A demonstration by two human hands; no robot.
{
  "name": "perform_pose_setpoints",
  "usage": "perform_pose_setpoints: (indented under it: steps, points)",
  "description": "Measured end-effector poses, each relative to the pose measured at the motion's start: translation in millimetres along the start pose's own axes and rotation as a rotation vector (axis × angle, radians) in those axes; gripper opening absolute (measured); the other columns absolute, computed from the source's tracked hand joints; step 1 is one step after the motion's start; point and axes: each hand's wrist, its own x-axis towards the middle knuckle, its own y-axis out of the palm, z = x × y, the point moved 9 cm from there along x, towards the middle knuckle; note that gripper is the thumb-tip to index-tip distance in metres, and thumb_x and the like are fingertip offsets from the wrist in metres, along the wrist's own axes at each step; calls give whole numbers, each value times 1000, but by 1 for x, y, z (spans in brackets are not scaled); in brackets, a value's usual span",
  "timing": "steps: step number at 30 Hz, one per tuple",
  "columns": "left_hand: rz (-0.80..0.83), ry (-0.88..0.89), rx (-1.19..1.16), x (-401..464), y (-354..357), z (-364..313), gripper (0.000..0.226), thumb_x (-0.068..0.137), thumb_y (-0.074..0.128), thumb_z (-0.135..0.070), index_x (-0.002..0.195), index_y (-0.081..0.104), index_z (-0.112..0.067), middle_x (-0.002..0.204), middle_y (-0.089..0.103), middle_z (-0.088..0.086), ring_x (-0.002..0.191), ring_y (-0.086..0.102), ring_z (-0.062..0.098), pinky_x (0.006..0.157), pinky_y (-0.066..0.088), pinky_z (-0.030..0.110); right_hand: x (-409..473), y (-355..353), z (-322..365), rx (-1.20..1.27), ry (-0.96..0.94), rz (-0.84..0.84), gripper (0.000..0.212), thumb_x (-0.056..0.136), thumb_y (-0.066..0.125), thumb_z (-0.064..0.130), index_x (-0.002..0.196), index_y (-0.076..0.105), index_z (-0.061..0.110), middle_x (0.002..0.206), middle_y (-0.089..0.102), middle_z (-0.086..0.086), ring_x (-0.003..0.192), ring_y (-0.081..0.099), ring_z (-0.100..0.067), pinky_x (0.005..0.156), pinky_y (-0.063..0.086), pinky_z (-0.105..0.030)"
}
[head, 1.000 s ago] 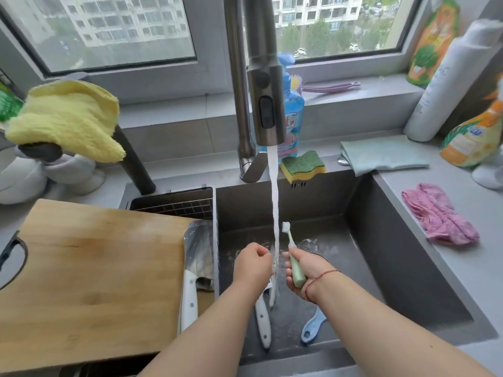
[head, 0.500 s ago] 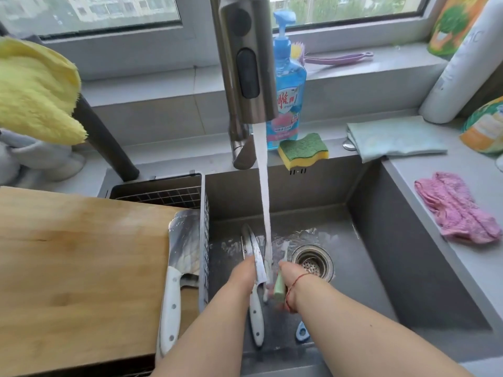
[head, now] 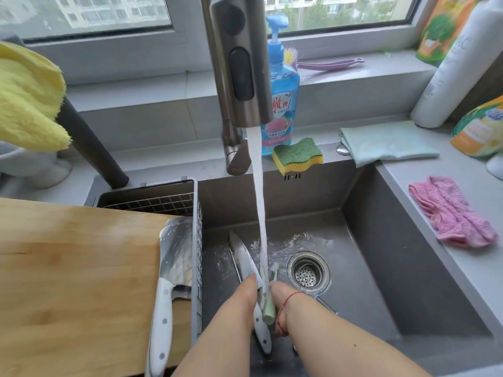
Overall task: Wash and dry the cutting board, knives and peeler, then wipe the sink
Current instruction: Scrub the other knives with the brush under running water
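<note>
- My left hand (head: pixel 249 291) presses down on the steel blade of the white-handled paring knife (head: pixel 246 263) in the dark grey sink (head: pixel 381 268); grip hidden, I cannot tell how the fingers lie.
- My right hand (head: pixel 283 295) grips a pale green toothbrush (head: pixel 269 303), bristle end up, touching the blade under the white water stream (head: pixel 260 200).
- Round steel drain strainer (head: pixel 309 273) at 3 o'clock from the hands.
- White-handled steel cleaver (head: pixel 170 281) lies on the wooden cutting board (head: pixel 76 281), at 9 o'clock.
- Yellow-green sponge (head: pixel 298 153) and blue dish-soap pump bottle (head: pixel 281 99) at 12 o'clock on the worktop (head: pixel 462 170).
- Pink cloth (head: pixel 451 213) at 2 o'clock.
</note>
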Motion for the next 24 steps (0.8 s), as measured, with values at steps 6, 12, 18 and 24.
perform_pose_setpoints:
  steps: [6,12,18,24]
  points:
    - [32,-28,-110,7,5,4,60,99,37,-52,90,69,-2,61,64,13,62,56,26,54,42,27,-2,-25,8,28,4,-75,50,96,38,19,48,51,11,34,50,-4,25,48,-15,35,39,-17]
    - [46,-71,-28,-10,-8,6,56,99,34,-53,81,61,-8,49,65,11,45,63,26,76,41,34,-8,-26,11,-6,55,-104,36,97,31,44,76,46,19,80,70,-10,80,67,-30,85,33,-38]
    - [-56,96,162,30,-8,-7,30,92,41,-12,104,64,2,83,72,22,83,70,37,81,56,48,-23,-16,26,-145,20,33,35,98,25,47,90,45,20,101,73,-12,98,69,-33,89,37,-36]
    - [-199,330,520,-41,-18,-54,42,81,57,-18,121,54,-4,105,68,17,91,69,32,61,51,33,-57,-53,56,-278,-177,-72,28,101,35,32,82,45,14,65,55,-9,39,51,-15,43,35,-16]
